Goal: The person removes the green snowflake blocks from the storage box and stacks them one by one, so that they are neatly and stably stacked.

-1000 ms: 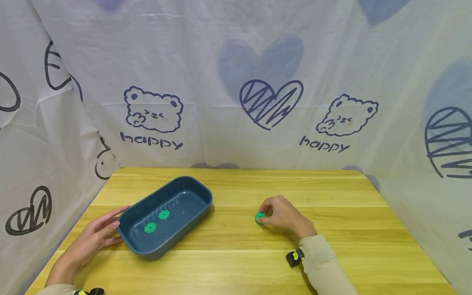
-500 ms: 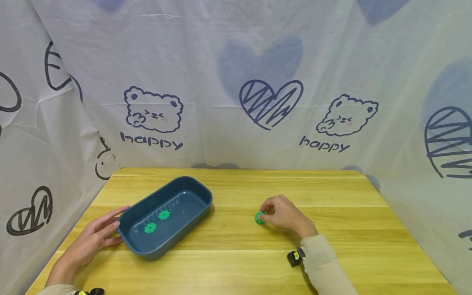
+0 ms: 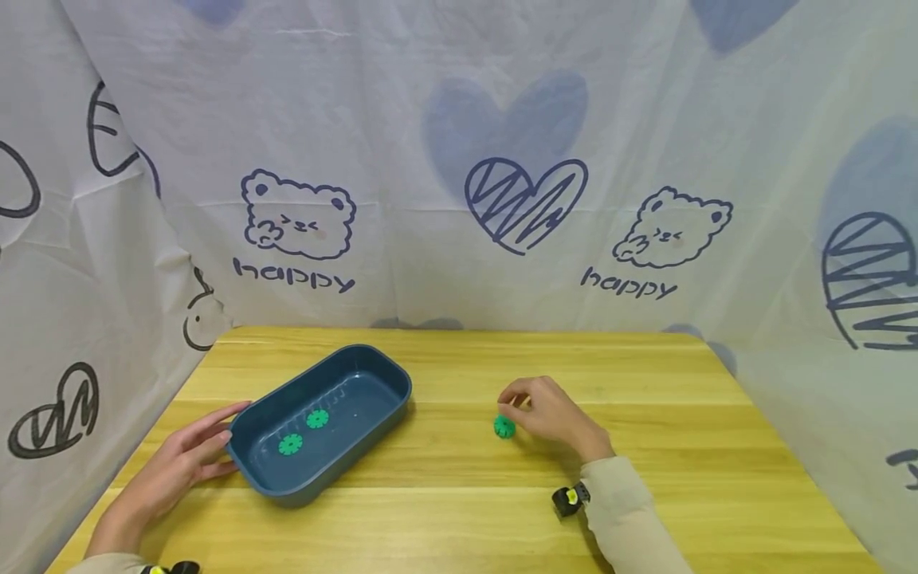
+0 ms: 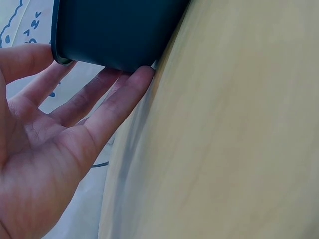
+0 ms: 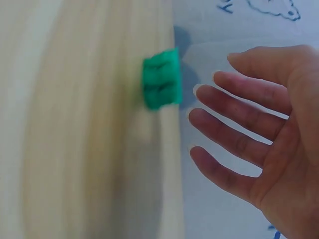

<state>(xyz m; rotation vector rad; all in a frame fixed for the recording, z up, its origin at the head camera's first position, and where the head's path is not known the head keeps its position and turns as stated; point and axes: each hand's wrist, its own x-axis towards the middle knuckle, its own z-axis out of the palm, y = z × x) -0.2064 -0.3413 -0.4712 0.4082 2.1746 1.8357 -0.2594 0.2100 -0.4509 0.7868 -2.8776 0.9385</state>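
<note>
A stack of green notched plastic discs point(image 3: 504, 426) stands on the wooden table, right of centre. Just above and behind it is my right hand point(image 3: 551, 414); the right wrist view shows loosely bent fingers point(image 5: 227, 134) apart from the green stack point(image 5: 162, 79), holding nothing. At left, my left hand point(image 3: 179, 462) touches the near left end of a dark blue rectangular bin point(image 3: 344, 458). In the left wrist view its fairly straight fingers point(image 4: 117, 107) reach under and against the bin's outer wall point(image 4: 109, 35). Two flat green notched discs point(image 3: 304, 431) lie inside the bin.
The wooden table point(image 3: 445, 526) runs back to a white cloth point(image 3: 423, 239) printed with hearts and bears, which also hangs at both sides. A black wrist camera point(image 3: 566, 502) sits by the right sleeve.
My right fingers pinched the green stack earlier; now they have let go and lifted slightly off it, leaving it standing. The left hand and bin keep their place.
</note>
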